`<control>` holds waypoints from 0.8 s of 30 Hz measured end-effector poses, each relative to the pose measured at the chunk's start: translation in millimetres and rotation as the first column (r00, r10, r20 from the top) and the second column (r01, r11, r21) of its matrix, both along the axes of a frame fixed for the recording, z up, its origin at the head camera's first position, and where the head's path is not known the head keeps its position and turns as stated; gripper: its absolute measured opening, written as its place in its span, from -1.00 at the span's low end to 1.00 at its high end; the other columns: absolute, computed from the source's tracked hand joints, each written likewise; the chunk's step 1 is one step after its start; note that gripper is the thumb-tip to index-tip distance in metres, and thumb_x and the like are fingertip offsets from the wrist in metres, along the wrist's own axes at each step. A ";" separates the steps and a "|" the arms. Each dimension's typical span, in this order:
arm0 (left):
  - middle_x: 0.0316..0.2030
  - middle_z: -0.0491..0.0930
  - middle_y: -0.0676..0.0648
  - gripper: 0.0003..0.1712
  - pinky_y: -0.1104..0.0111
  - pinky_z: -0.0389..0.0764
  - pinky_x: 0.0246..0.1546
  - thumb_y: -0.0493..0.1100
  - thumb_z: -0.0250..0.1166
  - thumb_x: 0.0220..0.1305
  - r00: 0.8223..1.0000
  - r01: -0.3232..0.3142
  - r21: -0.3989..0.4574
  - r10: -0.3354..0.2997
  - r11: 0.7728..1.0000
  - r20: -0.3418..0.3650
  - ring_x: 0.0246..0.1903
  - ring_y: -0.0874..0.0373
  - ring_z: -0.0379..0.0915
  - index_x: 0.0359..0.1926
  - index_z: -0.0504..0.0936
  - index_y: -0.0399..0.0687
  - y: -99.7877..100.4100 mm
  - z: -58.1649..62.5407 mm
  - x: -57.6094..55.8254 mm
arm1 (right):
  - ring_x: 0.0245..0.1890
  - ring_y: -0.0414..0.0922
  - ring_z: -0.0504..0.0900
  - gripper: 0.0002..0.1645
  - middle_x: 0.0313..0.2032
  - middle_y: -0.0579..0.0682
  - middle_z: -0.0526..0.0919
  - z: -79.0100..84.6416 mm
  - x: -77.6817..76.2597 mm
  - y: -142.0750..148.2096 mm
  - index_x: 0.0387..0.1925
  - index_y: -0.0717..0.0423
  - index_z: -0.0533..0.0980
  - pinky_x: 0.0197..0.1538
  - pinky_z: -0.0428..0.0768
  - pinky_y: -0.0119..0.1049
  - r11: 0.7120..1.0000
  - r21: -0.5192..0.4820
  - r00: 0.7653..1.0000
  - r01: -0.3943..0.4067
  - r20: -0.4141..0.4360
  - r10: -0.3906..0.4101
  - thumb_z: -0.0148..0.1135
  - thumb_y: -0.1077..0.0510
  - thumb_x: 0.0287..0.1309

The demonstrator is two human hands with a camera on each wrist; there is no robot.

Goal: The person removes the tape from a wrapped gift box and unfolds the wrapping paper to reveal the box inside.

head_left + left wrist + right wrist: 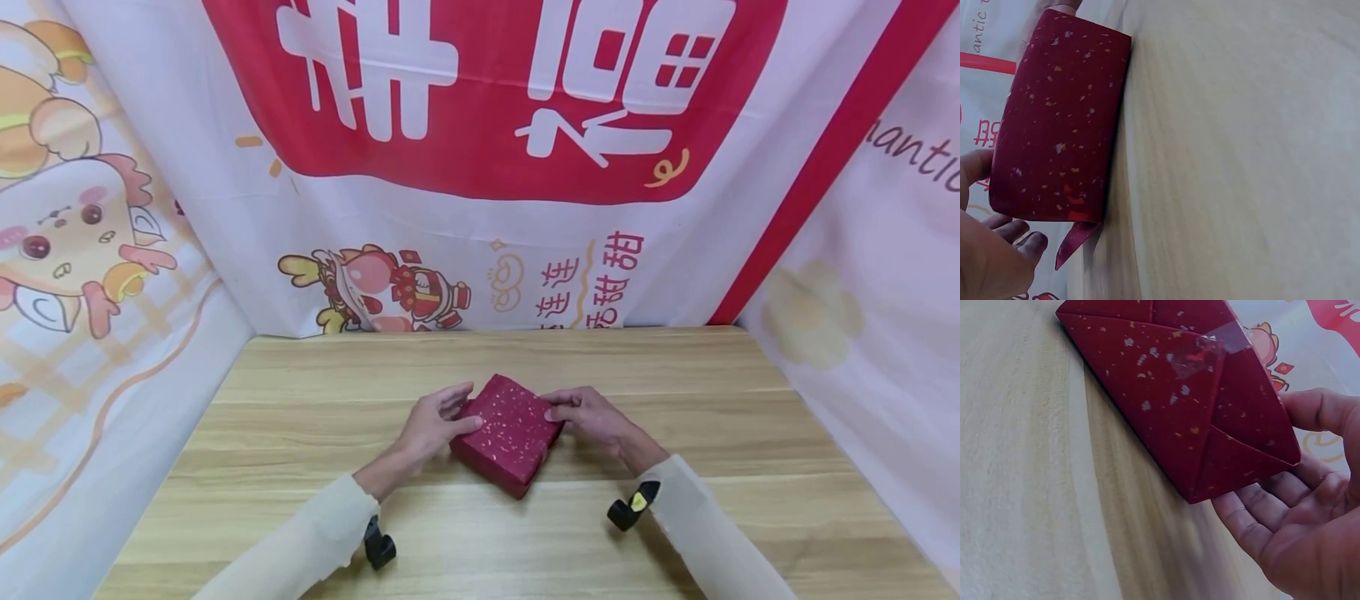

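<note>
A square box wrapped in dark red paper with light and gold flecks (510,425) sits at an angle on the wooden table, between both hands. My left hand (435,421) holds its left corner, thumb on the top edge and fingers bent at the side. A loose paper flap (1077,242) sticks out near the left fingers. On the opposite corner, my right hand (592,417) grips with the thumb on top and the fingers at the side and lower edge. The right wrist view shows folded paper on one side, with clear tape (1194,357) across the fold.
The wood-grain table (315,375) spreads around the box. A white and red printed cloth (480,183) hangs behind it, and printed cloths flank both sides. Dark wrist mounts (378,546) sit at the sleeve cuffs.
</note>
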State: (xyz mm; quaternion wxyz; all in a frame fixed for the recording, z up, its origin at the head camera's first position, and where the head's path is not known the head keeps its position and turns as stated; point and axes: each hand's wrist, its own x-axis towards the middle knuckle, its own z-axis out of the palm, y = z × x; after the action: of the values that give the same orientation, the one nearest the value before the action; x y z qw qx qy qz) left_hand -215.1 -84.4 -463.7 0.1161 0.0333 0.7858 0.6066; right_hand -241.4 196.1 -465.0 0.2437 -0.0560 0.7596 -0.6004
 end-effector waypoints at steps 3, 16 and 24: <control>0.30 0.30 -0.04 -0.12 0.21 0.30 0.32 -0.07 0.45 -0.09 0.999 0.035 0.033 -0.035 0.999 0.025 0.30 0.04 0.22 0.30 0.28 0.07 1.7 1.2 -0.3 | 0.00 -0.12 0.58 -0.43 0.08 0.10 0.57 -2.4 -0.7 1.3 0.14 0.16 0.42 0.21 0.50 -0.15 0.998 -0.061 1.000 -0.011 0.004 0.011 0.24 0.08 0.08; 0.36 0.19 -0.12 0.01 0.13 0.32 0.29 -0.07 0.44 -0.10 0.985 0.108 0.073 -0.116 0.992 0.129 0.33 -0.06 0.14 0.37 0.13 0.02 4.8 2.9 2.6 | -0.09 -0.14 0.63 -0.40 -0.06 0.06 0.65 -10.4 -4.3 0.6 0.12 0.24 0.41 0.17 0.54 -0.21 0.986 -0.148 0.996 0.077 0.059 -0.069 0.24 0.01 0.09; 0.39 0.08 -0.18 -0.01 0.15 0.52 0.12 -0.04 0.39 0.01 0.979 0.098 0.123 -0.118 0.988 0.168 0.33 -0.14 0.12 0.40 0.05 -0.03 9.8 1.3 4.3 | -0.16 -0.12 0.66 -0.39 -0.13 0.08 0.68 -11.9 -4.5 -2.0 0.08 0.22 0.46 0.08 0.61 -0.22 0.971 -0.133 0.980 0.199 0.061 -0.192 0.31 0.00 0.02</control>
State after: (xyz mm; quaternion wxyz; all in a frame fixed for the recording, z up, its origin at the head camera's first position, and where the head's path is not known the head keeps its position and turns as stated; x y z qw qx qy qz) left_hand -210.7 -74.5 -462.4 0.2154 0.0294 0.7337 0.6438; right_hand -245.9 194.1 -477.0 0.1970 0.0164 0.7117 -0.6741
